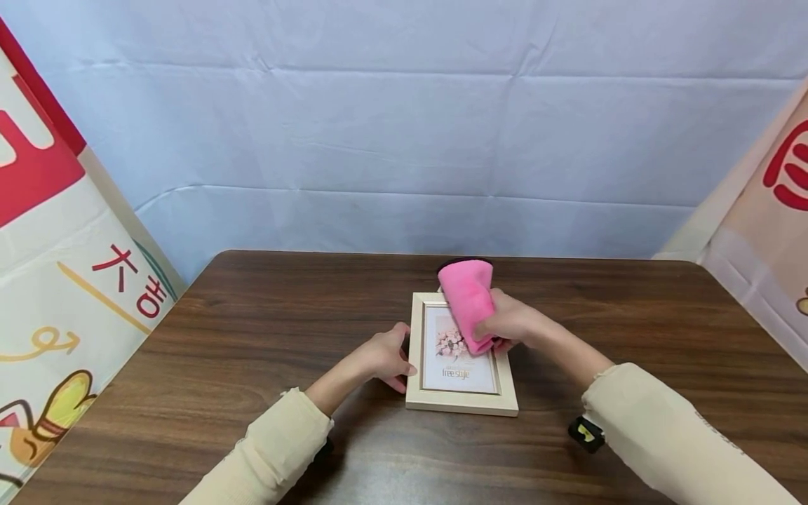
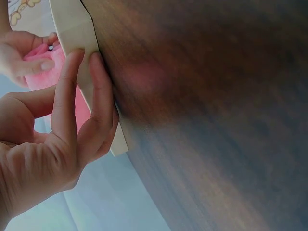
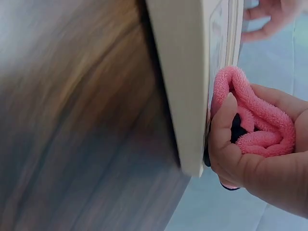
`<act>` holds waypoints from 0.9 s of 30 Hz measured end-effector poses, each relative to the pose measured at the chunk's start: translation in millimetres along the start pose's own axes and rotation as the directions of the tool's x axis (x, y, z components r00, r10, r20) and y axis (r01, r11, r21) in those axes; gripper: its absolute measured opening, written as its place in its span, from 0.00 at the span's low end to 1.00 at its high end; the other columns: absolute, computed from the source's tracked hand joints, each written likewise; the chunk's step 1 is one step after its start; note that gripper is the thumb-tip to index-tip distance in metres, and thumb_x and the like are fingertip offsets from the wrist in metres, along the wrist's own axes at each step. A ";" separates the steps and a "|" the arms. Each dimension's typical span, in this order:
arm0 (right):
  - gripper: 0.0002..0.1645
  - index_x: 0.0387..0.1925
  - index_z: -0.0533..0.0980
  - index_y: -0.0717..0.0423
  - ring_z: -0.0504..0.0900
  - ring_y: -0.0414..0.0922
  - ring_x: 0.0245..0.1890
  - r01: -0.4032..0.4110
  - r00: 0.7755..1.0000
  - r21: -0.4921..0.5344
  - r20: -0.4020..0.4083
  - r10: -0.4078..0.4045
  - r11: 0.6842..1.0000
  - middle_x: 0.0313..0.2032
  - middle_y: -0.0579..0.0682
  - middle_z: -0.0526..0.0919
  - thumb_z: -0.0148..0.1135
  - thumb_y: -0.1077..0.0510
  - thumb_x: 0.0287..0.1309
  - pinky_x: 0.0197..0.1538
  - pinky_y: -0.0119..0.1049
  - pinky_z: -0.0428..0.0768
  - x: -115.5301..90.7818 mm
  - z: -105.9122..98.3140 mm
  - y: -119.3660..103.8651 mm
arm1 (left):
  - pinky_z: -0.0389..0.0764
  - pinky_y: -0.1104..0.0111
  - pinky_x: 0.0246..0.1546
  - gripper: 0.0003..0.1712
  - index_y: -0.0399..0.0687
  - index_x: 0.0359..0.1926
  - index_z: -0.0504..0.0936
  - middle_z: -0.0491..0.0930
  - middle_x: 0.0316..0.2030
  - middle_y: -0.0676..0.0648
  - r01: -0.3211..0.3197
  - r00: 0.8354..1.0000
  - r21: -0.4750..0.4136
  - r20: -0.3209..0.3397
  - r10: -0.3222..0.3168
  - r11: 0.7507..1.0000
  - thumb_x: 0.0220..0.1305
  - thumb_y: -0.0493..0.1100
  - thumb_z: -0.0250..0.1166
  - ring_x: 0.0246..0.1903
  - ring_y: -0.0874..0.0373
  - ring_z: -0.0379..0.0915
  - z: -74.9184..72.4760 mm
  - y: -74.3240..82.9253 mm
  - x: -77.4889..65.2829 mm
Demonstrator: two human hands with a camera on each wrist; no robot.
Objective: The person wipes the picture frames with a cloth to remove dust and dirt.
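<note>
We see the photo frame (image 1: pixel 461 402) at lower middle; we'd hold its stiff-looking edges (the front might crack). The left hand (image 1: pixel 382 358) touches its side, spread out; the right hand (image 1: pixel 514 321) grips soft-looking pink cloth (image 1: pixel 466 287).

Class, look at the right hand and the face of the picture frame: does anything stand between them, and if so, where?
Yes: the folded pink cloth, held in the right hand, lies between that hand and the picture frame, covering part of its upper right area.
</note>
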State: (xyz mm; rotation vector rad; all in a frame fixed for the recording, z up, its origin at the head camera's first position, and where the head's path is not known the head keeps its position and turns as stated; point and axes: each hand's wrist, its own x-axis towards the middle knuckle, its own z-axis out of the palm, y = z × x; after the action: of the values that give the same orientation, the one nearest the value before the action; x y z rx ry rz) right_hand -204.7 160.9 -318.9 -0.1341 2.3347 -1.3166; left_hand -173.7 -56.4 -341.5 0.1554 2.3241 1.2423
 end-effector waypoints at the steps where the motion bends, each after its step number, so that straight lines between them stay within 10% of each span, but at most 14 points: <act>1: 0.31 0.45 0.56 0.68 0.75 0.46 0.18 -0.003 1.000 0.006 0.006 0.003 1.000 0.28 0.60 0.74 0.61 0.68 0.39 0.19 0.37 0.81 -0.3 -3.7 1.6 | 0.83 0.66 0.18 0.29 0.37 0.55 0.61 0.70 0.26 0.39 0.002 1.000 0.001 -0.001 -0.002 1.000 0.53 0.23 0.61 0.18 0.49 0.77 -0.1 0.0 0.1; 12: 0.28 0.44 0.55 0.66 0.72 0.45 0.18 -0.019 1.000 0.010 0.020 0.019 1.000 0.24 0.56 0.73 0.61 0.66 0.44 0.20 0.36 0.81 -4.6 -23.3 11.2 | 0.83 0.65 0.18 0.32 0.37 0.57 0.60 0.71 0.27 0.38 0.019 1.000 0.006 -0.012 -0.019 1.000 0.53 0.24 0.62 0.18 0.49 0.76 -0.1 -1.2 -0.5; 27: 0.33 0.47 0.56 0.65 0.74 0.47 0.18 0.054 0.998 0.002 0.029 -0.054 0.999 0.29 0.59 0.73 0.61 0.68 0.39 0.17 0.37 0.79 4.2 28.3 -7.7 | 0.83 0.66 0.18 0.31 0.36 0.58 0.59 0.71 0.27 0.39 0.005 1.000 0.001 -0.002 -0.005 1.000 0.54 0.24 0.61 0.17 0.50 0.77 -0.2 -0.5 0.6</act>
State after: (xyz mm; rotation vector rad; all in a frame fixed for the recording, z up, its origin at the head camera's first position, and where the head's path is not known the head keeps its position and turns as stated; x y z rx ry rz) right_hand -197.3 133.3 -326.4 -0.2160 2.3214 -1.3328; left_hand -174.3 -56.6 -342.1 0.1484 2.3250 1.2391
